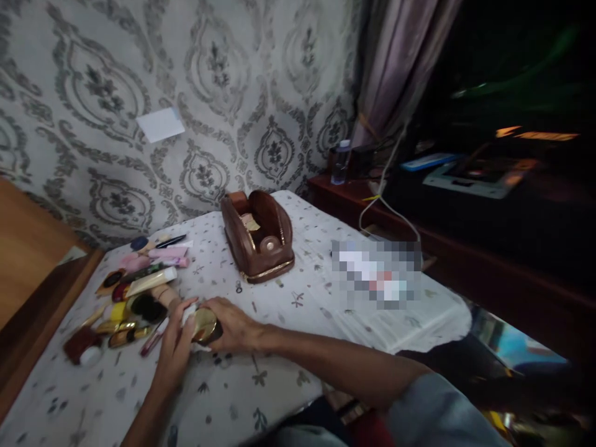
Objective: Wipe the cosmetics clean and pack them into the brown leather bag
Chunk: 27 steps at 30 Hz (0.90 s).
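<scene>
- Right hand (235,326) grips a round gold compact (205,324) from the side, low over the bench (279,310).
- Left hand (174,347) curls against the compact's other side, fingers pressing a white cloth (187,315) to it.
- Tubes and brushes (135,292) lie scattered just left of the hands.
- A brown pouch (257,236) stands open behind them.

Glossy gold metal-look compact (205,324); glossy brown leather-look pouch (257,236); matt cloth tablecloth (279,366).

Clothed table (279,385), cosmetics (135,298) — brown bag (257,239)
</scene>
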Tool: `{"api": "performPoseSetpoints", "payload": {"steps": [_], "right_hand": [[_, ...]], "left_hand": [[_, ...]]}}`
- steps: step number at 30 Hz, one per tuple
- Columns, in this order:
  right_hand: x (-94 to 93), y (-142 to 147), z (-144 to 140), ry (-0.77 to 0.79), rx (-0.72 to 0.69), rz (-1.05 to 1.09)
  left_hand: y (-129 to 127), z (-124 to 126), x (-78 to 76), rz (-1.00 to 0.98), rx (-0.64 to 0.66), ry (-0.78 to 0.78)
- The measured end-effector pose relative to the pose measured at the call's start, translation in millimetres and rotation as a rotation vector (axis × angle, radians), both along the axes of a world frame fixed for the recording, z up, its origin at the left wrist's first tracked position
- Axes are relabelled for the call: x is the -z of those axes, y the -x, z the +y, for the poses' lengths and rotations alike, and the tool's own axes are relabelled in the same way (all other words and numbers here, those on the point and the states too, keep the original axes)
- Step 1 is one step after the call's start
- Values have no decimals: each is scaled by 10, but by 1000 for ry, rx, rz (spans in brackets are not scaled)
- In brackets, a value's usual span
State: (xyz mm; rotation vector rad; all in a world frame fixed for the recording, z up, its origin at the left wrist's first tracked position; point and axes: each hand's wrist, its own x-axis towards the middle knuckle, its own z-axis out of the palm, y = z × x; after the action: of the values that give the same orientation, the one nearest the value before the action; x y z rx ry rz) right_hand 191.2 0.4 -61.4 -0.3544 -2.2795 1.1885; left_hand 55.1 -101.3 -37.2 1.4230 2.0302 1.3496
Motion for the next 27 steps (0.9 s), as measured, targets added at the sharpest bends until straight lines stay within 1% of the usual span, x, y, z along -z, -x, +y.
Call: {"api": "performPoseSetpoints", "payload": {"steps": [3, 6, 8, 10, 14, 16, 21, 27], "right_hand": [[-33, -28, 7, 18, -58, -47], [-61, -55, 14, 55, -106, -78], [-64, -57, 15, 72, -105, -79], [-53, -48, 14, 99, -94, -103], [-7, -27, 27, 158, -88, -159], [18, -21, 37, 152, -80, -153], [61, -1, 41, 128, -50, -152], [77, 19, 40, 117, -78, -69]], "left_hand": [[-28, -1, -31, 22, 23, -75], [-42, -2, -45, 47, -8, -100], [-48, -15, -51, 106, -23, -116], [-55, -35, -60, 236, 20, -143], [-68, -56, -71, 577, 221, -171], [-71, -45, -60, 694, 254, -180], [-88, -13, -10, 803, 217, -221], [-166, -32, -11, 932, 194, -351]]}}
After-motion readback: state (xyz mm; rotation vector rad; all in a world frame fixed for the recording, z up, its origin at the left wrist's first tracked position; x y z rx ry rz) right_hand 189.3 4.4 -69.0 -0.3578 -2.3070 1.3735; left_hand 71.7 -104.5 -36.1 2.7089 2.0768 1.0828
